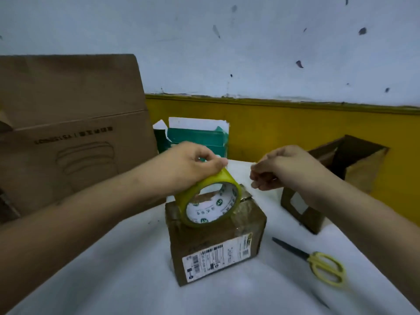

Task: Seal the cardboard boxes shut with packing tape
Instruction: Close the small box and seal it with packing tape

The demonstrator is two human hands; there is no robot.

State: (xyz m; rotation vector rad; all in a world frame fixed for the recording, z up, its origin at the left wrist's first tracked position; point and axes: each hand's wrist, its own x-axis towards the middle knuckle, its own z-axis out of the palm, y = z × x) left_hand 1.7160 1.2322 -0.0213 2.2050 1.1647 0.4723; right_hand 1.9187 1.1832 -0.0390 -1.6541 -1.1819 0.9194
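A: From the head view, where is the tape?

B: The tape roll (211, 201) stands on edge on top of the small cardboard box (216, 242), in the middle of the table (113, 269). The left hand (193, 164) grips the roll from above, fingers curled over its yellowish rim.

A: And the right hand (279, 169)?

B: It hangs just beside the roll, above the box's far right corner, with its fingers curled together. Whether it pinches a clear tape end, I cannot tell.

A: Any writing?

B: The roll's white core carries green round logos reading "HY". The small box has a white shipping label (216, 260) with barcodes on its near side, but the print is too small to read. The large cardboard box (68, 133) at the left edge shows a line of dark print and a line drawing, both blurred.

A: What else?

B: Yellow-handled scissors (318, 262) lie near the right edge, blades closed. A green carton (197, 137) with white flaps up sits at the far edge. 1 open brown box (329, 178) stands at the far right corner.
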